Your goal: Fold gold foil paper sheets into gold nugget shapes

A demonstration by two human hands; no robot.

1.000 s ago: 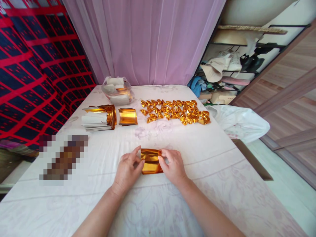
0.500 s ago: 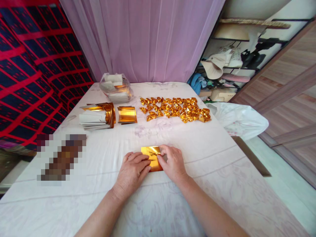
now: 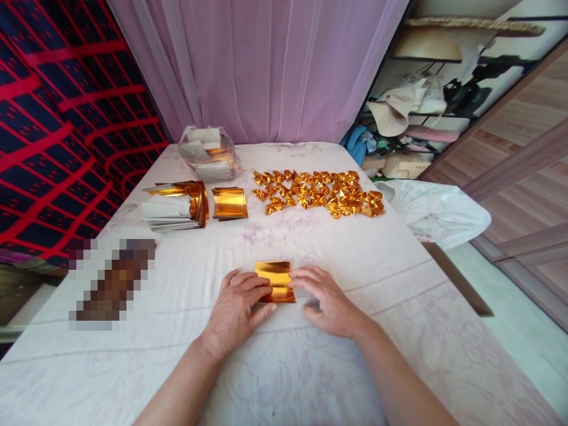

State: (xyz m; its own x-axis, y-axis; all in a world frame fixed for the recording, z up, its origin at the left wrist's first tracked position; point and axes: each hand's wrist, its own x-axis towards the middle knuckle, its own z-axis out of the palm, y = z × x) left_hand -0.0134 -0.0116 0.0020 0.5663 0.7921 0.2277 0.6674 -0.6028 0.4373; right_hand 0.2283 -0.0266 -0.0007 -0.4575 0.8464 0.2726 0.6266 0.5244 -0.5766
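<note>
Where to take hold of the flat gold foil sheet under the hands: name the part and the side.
Take the gold foil sheet by its far edge, coming from the curtain side. It lies flat on the table; the left hand and right hand press its near part, leaving the far edge free.

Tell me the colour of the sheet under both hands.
Shiny gold: the foil sheet lies flat on the white tablecloth, clearest in the head view.

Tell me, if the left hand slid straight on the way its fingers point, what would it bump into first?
The left hand points up and to the right, its fingers already resting on the folded gold foil sheet. Going on, it would probably meet the right hand fingertips at the sheet's other edge.
</note>
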